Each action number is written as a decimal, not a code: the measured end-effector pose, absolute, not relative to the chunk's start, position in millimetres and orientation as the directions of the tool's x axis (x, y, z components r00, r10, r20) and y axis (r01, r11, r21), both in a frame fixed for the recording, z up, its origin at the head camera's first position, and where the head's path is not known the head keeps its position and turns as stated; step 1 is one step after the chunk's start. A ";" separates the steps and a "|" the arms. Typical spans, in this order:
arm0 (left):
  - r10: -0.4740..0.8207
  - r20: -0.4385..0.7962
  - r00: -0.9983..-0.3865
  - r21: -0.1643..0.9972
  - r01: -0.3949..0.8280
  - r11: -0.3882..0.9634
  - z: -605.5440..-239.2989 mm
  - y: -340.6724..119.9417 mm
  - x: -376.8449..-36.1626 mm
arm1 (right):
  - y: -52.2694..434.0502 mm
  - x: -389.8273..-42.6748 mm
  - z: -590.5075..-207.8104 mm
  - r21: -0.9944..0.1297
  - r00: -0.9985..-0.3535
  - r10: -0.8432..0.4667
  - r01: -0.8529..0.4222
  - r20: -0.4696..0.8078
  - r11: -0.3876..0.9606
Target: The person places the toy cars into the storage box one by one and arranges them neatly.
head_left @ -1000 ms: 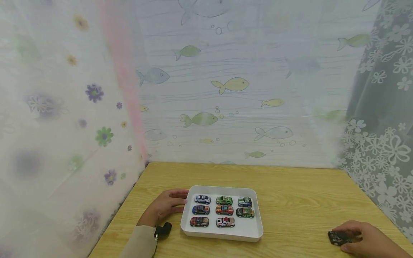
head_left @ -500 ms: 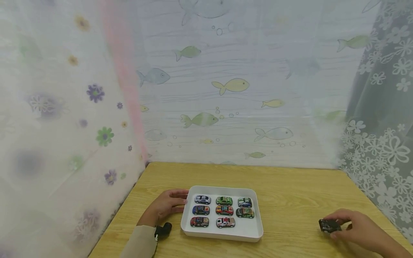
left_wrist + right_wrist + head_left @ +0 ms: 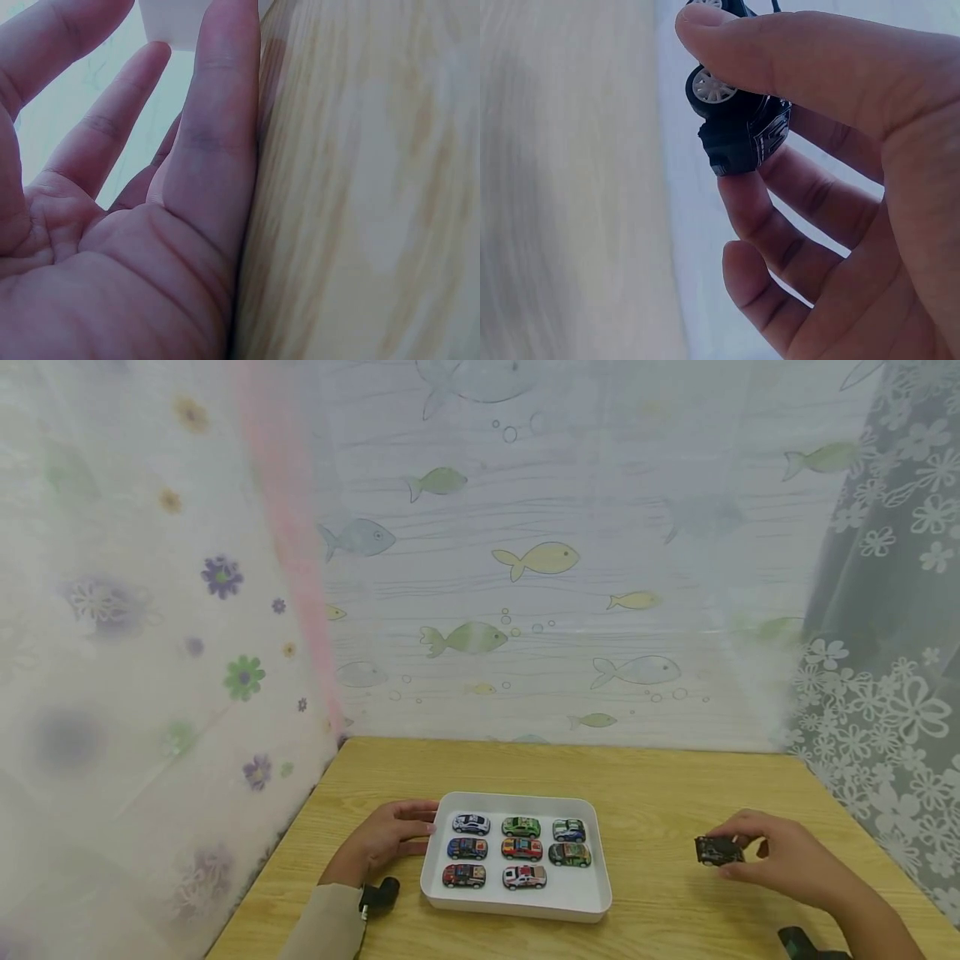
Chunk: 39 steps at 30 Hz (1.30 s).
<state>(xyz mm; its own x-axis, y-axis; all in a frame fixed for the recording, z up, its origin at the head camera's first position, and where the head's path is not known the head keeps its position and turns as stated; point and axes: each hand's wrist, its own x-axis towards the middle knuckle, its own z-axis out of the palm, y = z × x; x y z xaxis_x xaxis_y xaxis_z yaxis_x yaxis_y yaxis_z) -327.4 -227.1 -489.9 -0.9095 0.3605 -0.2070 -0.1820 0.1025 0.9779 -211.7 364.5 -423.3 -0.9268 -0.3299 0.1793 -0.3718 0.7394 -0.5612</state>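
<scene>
Between thumb and fingers my right hand (image 3: 780, 853) pinches a black toy car (image 3: 717, 850), held above the table to the right of the tray. The right wrist view shows the black toy car (image 3: 739, 135) side-on, with its silver-spoked wheel by the thumb. My left hand (image 3: 386, 841) rests on its edge on the table, fingers straight, fingertips at the left wall of a white tray (image 3: 517, 906). Several small colourful toy cars sit in rows in the tray, among them a green car (image 3: 521, 827) and a white-and-red car (image 3: 524, 877).
The tray stands on a wood-grain table (image 3: 675, 793). Behind it hangs a curtain with printed fish (image 3: 536, 557); flowered curtains flank both sides. A black wrist camera (image 3: 380, 895) sits by the left sleeve, another (image 3: 802, 943) at the right wrist.
My right hand has lifted and moved the black toy car left and away from me, closer to the tray. The left hand and the tray stay in place.
</scene>
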 end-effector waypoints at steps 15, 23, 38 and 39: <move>0.364 -0.204 -0.909 0.979 -0.183 0.092 -493.0 -226.7 -328.5 | 308.8 -229.5 -407.5 -0.493 -0.843 -0.393 -0.535 0.367 0.686; 0.365 -0.202 -0.909 0.979 -0.183 0.088 -491.9 -226.7 -328.7 | 279.9 -237.7 -406.9 -0.513 -0.845 -0.388 -0.532 0.368 0.673; 0.373 -0.202 -0.906 0.979 -0.176 0.101 -493.3 -228.4 -332.7 | 223.8 -250.0 -439.4 -0.560 -0.836 -0.394 -0.549 0.383 0.621; 0.376 -0.205 -0.904 0.979 -0.181 0.099 -493.6 -228.4 -332.6 | 220.8 -249.9 -441.6 -0.567 -0.838 -0.394 -0.545 0.377 0.617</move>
<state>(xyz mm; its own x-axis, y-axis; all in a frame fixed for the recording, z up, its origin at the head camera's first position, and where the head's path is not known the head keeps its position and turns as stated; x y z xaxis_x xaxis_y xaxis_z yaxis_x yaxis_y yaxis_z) -332.6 -228.4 -493.6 -0.9036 0.3761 -0.2049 -0.1806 0.0994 0.9785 -249.9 220.8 -441.6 -0.8382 -0.3939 0.3772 -0.5452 0.6174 -0.5670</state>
